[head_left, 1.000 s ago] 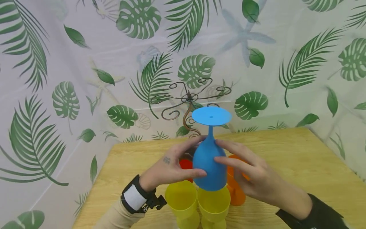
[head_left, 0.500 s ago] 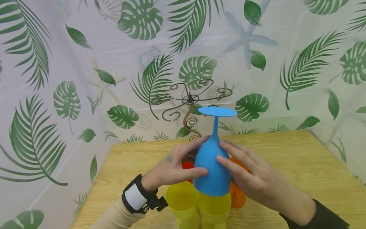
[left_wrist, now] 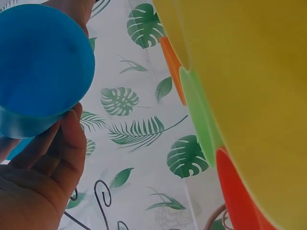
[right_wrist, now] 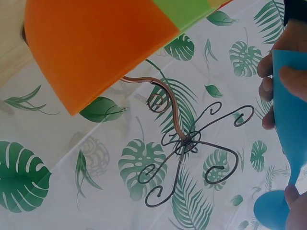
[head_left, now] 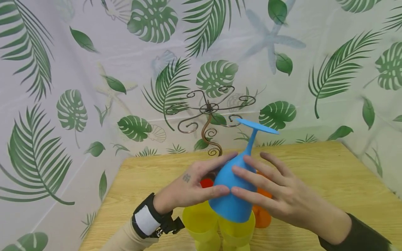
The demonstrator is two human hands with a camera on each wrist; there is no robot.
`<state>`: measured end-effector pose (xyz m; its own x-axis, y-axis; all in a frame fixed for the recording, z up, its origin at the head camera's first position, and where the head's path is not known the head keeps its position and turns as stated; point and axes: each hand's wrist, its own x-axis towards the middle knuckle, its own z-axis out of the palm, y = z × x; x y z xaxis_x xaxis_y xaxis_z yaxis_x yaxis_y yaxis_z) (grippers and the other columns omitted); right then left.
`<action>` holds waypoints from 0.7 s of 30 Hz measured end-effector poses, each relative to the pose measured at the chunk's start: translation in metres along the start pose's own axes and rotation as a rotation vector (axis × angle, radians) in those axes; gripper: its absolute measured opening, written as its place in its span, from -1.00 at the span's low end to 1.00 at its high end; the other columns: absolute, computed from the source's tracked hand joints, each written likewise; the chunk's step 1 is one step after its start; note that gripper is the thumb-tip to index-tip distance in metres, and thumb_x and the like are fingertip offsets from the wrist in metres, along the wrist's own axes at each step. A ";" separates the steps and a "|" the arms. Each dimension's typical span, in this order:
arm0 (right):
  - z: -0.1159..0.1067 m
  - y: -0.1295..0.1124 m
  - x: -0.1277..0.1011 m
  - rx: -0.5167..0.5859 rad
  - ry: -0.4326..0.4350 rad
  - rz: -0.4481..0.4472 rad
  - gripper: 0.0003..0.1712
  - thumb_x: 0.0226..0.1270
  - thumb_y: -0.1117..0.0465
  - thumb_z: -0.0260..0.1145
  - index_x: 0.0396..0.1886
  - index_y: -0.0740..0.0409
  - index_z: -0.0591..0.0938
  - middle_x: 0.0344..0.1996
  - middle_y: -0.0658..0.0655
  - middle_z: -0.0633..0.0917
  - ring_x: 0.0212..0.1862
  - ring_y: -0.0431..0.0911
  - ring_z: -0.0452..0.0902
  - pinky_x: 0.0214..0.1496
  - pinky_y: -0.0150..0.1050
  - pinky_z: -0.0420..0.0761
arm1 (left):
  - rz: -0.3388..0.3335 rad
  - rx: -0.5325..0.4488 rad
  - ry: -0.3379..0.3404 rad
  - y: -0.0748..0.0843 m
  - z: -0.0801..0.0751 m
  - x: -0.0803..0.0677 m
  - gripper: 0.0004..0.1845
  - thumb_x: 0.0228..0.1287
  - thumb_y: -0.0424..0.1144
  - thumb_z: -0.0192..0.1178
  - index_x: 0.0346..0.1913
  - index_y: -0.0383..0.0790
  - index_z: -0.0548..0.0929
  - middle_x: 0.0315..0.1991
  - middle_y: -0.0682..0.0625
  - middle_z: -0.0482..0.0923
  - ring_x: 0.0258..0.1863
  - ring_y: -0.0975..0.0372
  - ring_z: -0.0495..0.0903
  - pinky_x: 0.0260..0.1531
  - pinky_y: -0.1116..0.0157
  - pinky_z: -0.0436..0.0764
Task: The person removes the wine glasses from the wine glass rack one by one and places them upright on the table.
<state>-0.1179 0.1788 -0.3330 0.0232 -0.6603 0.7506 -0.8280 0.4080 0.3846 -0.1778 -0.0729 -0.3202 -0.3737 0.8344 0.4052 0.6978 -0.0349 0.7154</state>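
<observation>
A blue goblet (head_left: 231,190) is upside down above the table and tilted, its round foot (head_left: 258,126) leaning right. My left hand (head_left: 191,186) holds the bowl from the left, thumb across the front. My right hand (head_left: 277,197) wraps the bowl from the right with fingers spread over it. In the left wrist view the blue goblet's rim (left_wrist: 41,67) rests in my left hand (left_wrist: 43,177). The right wrist view shows the blue goblet (right_wrist: 290,110) between my right fingers (right_wrist: 269,72).
A curly metal rack (head_left: 208,111) stands at the back of the wooden table (head_left: 329,174). Under the hands stand two yellow cups (head_left: 201,223), an orange cup (head_left: 262,216) and a red cup (head_left: 206,182). A leaf-print sheet hangs behind.
The goblet has tipped from upright to tilted, its foot swinging right and its bowl dropping slightly. Both hands kept their hold and shifted a little right.
</observation>
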 end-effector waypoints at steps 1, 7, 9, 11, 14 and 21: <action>-0.001 -0.001 0.001 -0.001 0.015 -0.006 -0.57 0.70 0.15 -0.02 0.40 0.10 0.51 0.49 0.25 0.40 0.60 0.14 0.12 0.64 0.08 0.08 | 0.005 0.004 -0.001 0.002 0.000 0.000 -0.11 0.49 0.31 -0.02 0.60 -0.28 0.15 0.33 -0.22 0.53 0.19 0.17 0.65 0.08 0.27 0.69; -0.006 -0.003 0.007 -0.011 0.126 0.011 -0.58 0.63 0.01 0.12 0.27 0.13 0.58 0.27 0.31 0.59 0.54 0.20 0.24 0.62 0.14 0.09 | 0.028 -0.016 -0.003 0.011 0.003 0.003 -0.23 0.55 0.21 -0.02 0.55 -0.29 0.24 0.33 -0.23 0.51 0.21 0.12 0.60 0.15 0.24 0.65; -0.007 -0.003 0.007 -0.013 0.157 0.033 -0.58 0.60 -0.04 0.16 0.19 0.14 0.61 0.20 0.32 0.62 0.52 0.19 0.28 0.62 0.15 0.09 | 0.032 -0.036 -0.003 0.013 0.004 0.003 -0.25 0.57 0.18 -0.03 0.54 -0.30 0.25 0.35 -0.24 0.48 0.21 0.09 0.59 0.14 0.23 0.66; -0.008 -0.004 0.005 -0.014 0.175 0.056 -0.57 0.58 -0.06 0.17 0.14 0.17 0.61 0.16 0.33 0.63 0.51 0.18 0.30 0.62 0.14 0.09 | 0.039 -0.054 -0.003 0.013 0.005 0.003 -0.28 0.59 0.16 -0.04 0.52 -0.32 0.26 0.37 -0.25 0.45 0.22 0.07 0.57 0.13 0.22 0.67; -0.008 -0.004 0.003 -0.017 0.200 0.093 -0.52 0.56 -0.12 0.18 0.06 0.22 0.60 0.09 0.36 0.65 0.49 0.14 0.34 0.62 0.09 0.12 | 0.071 -0.050 0.014 0.013 0.006 0.002 -0.33 0.61 0.11 -0.06 0.48 -0.34 0.32 0.39 -0.25 0.43 0.22 0.04 0.56 0.09 0.19 0.70; -0.014 -0.005 -0.003 0.000 0.231 0.175 -0.38 0.49 -0.20 0.23 -0.01 0.35 0.57 -0.03 0.46 0.64 0.31 0.15 0.47 0.59 -0.03 0.24 | 0.141 -0.017 0.074 0.014 0.006 0.000 -0.49 0.64 -0.05 -0.04 0.34 -0.41 0.48 0.39 -0.27 0.44 0.30 0.00 0.52 0.12 0.15 0.68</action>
<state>-0.1059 0.1873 -0.3295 0.0071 -0.4186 0.9081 -0.8307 0.5031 0.2384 -0.1648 -0.0700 -0.3133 -0.3173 0.7777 0.5427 0.7365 -0.1584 0.6577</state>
